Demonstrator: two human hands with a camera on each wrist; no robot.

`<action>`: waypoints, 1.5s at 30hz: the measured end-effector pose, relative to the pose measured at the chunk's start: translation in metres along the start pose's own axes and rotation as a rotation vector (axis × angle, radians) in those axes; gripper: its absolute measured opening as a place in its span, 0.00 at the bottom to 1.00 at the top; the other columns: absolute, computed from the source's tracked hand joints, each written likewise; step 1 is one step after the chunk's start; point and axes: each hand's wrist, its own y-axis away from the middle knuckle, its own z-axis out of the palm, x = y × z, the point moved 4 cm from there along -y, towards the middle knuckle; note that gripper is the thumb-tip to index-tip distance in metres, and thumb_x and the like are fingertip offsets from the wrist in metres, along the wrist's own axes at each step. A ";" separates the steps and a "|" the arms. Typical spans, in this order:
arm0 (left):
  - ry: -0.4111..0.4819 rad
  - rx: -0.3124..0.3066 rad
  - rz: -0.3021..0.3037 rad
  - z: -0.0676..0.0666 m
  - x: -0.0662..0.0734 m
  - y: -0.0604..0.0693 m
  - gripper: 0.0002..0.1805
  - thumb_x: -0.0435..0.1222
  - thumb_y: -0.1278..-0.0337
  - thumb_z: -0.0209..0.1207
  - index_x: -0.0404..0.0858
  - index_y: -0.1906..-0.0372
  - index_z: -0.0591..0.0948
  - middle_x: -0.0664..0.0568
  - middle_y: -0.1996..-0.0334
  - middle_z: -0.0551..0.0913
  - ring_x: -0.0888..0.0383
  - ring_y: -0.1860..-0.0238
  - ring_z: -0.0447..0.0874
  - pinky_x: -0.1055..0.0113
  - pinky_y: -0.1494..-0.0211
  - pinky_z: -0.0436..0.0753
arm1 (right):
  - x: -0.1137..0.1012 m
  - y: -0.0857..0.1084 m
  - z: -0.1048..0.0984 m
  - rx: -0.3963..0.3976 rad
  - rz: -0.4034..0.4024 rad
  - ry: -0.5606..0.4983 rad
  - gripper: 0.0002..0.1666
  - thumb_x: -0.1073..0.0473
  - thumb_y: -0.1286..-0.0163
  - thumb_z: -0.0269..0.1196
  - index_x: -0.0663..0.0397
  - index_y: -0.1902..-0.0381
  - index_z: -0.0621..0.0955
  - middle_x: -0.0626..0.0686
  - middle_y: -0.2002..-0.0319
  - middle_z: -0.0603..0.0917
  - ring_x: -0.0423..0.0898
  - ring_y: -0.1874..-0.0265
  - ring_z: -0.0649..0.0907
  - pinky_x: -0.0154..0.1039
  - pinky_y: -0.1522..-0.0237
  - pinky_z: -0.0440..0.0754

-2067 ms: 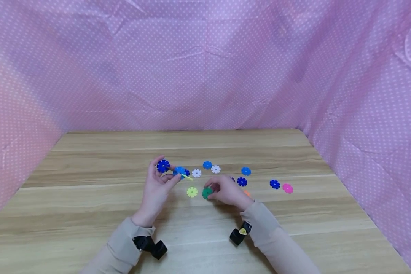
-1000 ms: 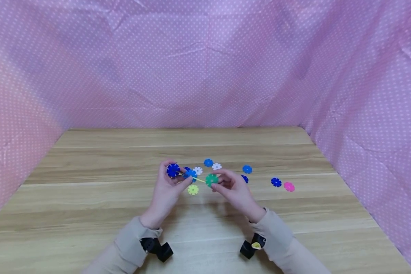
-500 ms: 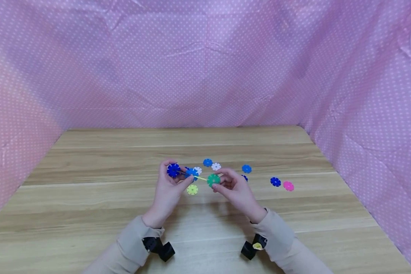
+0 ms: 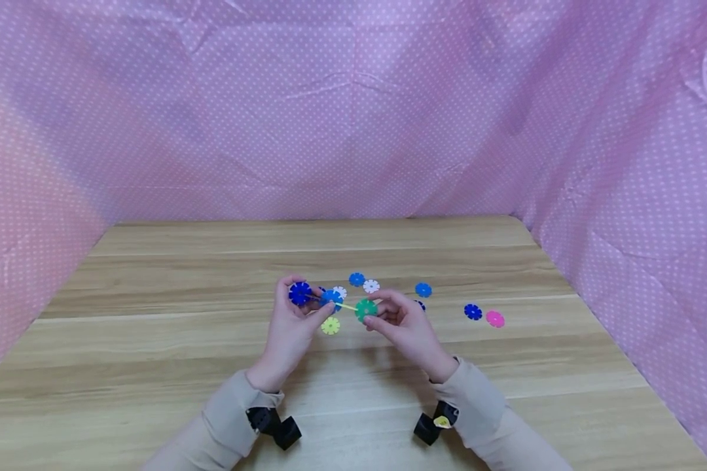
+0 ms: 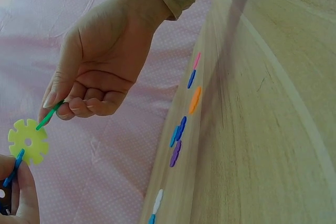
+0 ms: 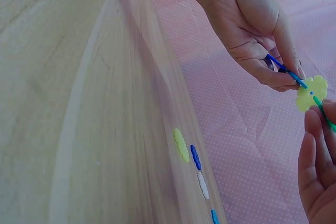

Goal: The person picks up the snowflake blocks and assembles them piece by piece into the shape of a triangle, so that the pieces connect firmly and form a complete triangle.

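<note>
My left hand [image 4: 287, 337] pinches a small chain of slotted plastic snowflake discs above the table. In it are a dark blue disc [image 4: 300, 294], a light blue disc [image 4: 331, 300] and a yellow disc [image 5: 39, 148], which is seen edge-on from the head. Between finger and thumb, my right hand [image 4: 411, 335] pinches a green disc [image 4: 366, 310]. The green disc's edge meets the yellow disc's rim in both wrist views; how deep it sits in a slot I cannot tell. Fingers hide part of the chain near the left hand.
Loose discs lie flat on the wooden table [image 4: 153, 366]: a yellow one [image 4: 330, 326] under the hands, a blue one [image 4: 357, 279] and a white one [image 4: 371, 286] behind, a pink one [image 4: 495, 319] at right. An orange disc [image 5: 195, 100] shows in the left wrist view.
My right hand has lifted the green disc off the table and brought it to the yellow disc. My left hand has shifted slightly right with the chain. Over the last half second both hands barely move.
</note>
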 end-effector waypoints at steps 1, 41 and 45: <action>-0.002 -0.003 0.001 0.000 0.000 0.000 0.31 0.22 0.46 0.60 0.44 0.43 0.57 0.47 0.55 0.74 0.56 0.56 0.79 0.71 0.53 0.83 | 0.000 0.000 0.000 -0.001 -0.004 0.000 0.19 0.69 0.38 0.63 0.62 0.48 0.76 0.64 0.65 0.84 0.38 0.70 0.83 0.32 0.65 0.82; -0.175 -0.116 0.035 0.006 0.000 -0.002 0.28 0.24 0.46 0.61 0.41 0.43 0.62 0.45 0.54 0.76 0.54 0.59 0.77 0.73 0.58 0.82 | 0.010 0.000 0.001 0.007 0.002 -0.037 0.18 0.73 0.42 0.64 0.67 0.52 0.78 0.66 0.67 0.83 0.37 0.73 0.83 0.34 0.66 0.85; -0.172 -0.147 0.045 0.004 0.002 -0.006 0.32 0.23 0.45 0.59 0.40 0.38 0.59 0.43 0.53 0.74 0.55 0.57 0.78 0.74 0.55 0.82 | 0.011 -0.002 0.001 -0.009 -0.010 -0.014 0.19 0.71 0.42 0.66 0.64 0.52 0.78 0.63 0.66 0.84 0.37 0.70 0.83 0.33 0.65 0.84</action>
